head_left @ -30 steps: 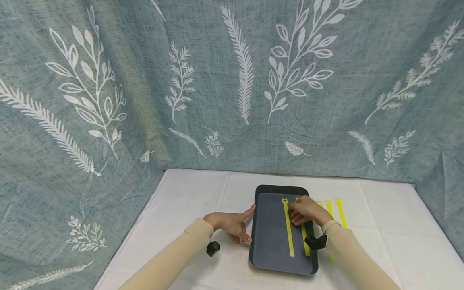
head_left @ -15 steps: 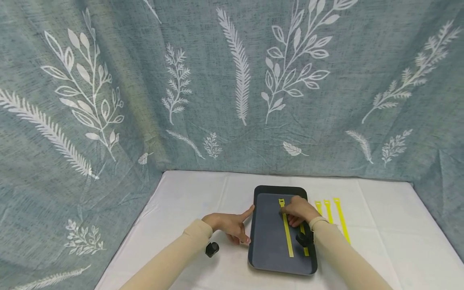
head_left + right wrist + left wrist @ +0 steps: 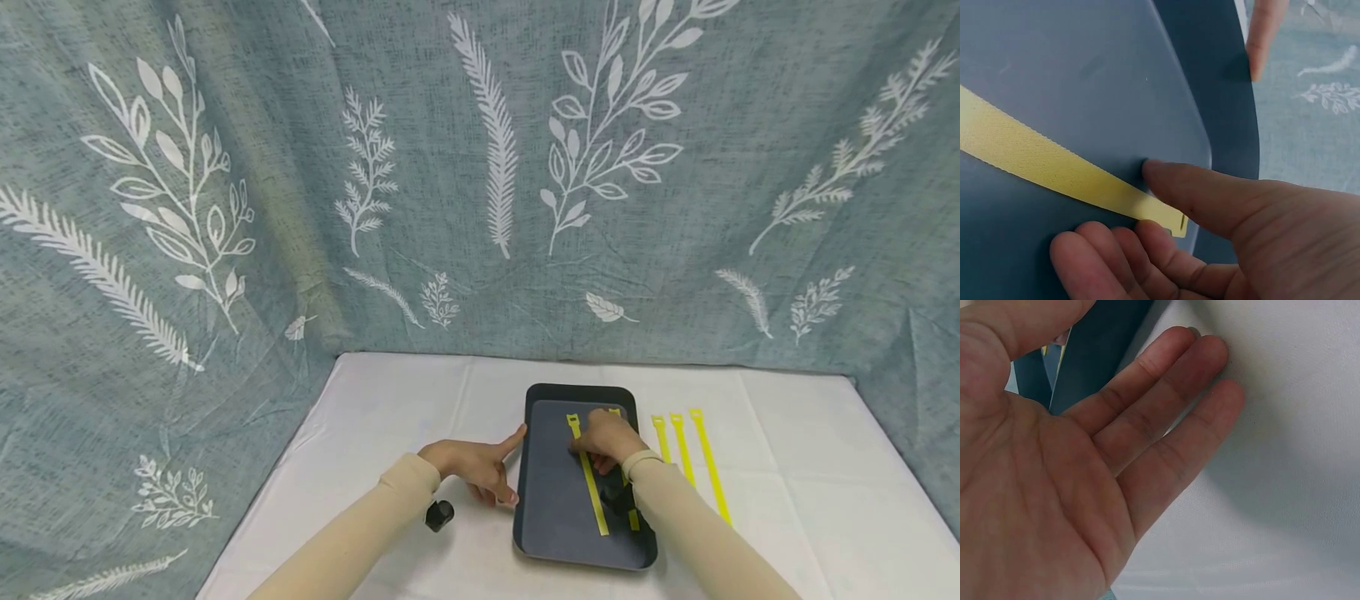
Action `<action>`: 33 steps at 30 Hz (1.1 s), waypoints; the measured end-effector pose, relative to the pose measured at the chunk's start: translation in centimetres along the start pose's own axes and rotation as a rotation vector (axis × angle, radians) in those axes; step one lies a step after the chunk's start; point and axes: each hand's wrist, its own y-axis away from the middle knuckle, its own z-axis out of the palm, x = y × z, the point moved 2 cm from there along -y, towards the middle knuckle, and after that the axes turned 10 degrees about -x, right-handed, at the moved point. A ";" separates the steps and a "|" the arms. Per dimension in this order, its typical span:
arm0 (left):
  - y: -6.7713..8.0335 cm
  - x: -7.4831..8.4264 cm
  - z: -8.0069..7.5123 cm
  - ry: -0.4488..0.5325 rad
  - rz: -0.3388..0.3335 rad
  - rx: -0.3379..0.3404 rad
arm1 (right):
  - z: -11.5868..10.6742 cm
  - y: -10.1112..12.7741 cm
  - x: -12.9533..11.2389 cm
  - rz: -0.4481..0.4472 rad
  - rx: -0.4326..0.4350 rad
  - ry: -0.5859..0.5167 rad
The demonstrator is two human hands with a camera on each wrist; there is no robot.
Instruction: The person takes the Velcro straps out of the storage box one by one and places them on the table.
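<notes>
A dark grey tray (image 3: 547,500) lies on the white tablecloth. One yellow strap (image 3: 591,487) lies slanted in it, and a second strap (image 3: 634,521) is mostly hidden under my right wrist. My right hand (image 3: 603,440) is over the far end of the slanted strap. In the right wrist view the thumb and curled fingers (image 3: 1116,240) pinch that strap (image 3: 1054,165) near its tip, against the tray (image 3: 1085,75). My left hand (image 3: 480,468) lies flat and open on the cloth at the tray's left edge (image 3: 1094,356), with the thumb reaching the rim.
Three more yellow straps (image 3: 681,450) lie side by side on the cloth, right of the tray. A blue-grey curtain with white leaf prints (image 3: 480,167) closes off the back and both sides. White cloth (image 3: 390,408) stretches left of the tray and behind it.
My right hand has slid left across the tray, taking the strap's far end with it, so the strap now lies slanted. The left hand has stayed put.
</notes>
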 end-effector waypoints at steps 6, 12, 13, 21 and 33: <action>0.1 0.0 0.0 -0.003 0.000 0.009 | 0.0 0.4 -0.3 -0.011 -0.004 -0.002; 0.0 0.0 0.1 -0.005 -0.006 0.006 | 0.3 0.0 0.1 0.010 -0.010 -0.046; 0.0 -0.1 0.1 -0.005 -0.006 0.005 | 0.3 0.0 0.2 0.015 -0.009 -0.060; 0.0 -0.1 0.0 -0.016 -0.004 0.004 | 0.3 -0.2 0.8 0.004 0.030 -0.165; 0.0 0.1 0.0 -0.017 -0.022 0.000 | 0.5 0.1 1.4 -0.138 -0.053 -0.609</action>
